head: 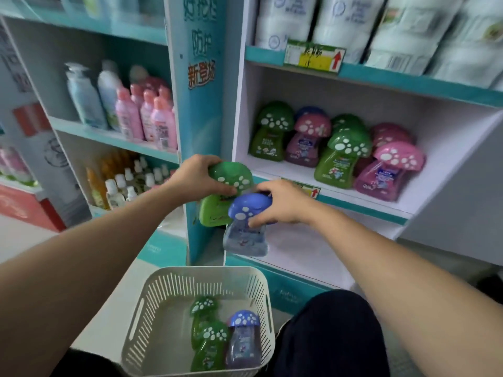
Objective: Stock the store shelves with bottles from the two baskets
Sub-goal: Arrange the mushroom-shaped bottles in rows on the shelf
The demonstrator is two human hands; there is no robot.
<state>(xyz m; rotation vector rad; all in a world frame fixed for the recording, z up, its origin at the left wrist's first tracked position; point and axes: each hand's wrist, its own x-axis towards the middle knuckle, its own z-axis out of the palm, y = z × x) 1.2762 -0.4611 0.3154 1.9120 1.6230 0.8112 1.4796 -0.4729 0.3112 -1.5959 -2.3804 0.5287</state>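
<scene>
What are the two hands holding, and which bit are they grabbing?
The left hand grips a green mushroom bottle by its cap; the right hand grips a blue mushroom bottle by its cap.

One basket (166,292) contains two green bottles (209,348) and one blue bottle (243,340); one held green bottle (214,213), one held blue bottle (249,206).

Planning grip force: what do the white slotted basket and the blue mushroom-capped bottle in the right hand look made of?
The white slotted basket: likely moulded plastic, matte, given its even slots, rounded rim. The blue mushroom-capped bottle, gripped by the right hand: glossy hard plastic cap, showing highlights; the body looks like translucent plastic, perhaps film-wrapped.
</scene>
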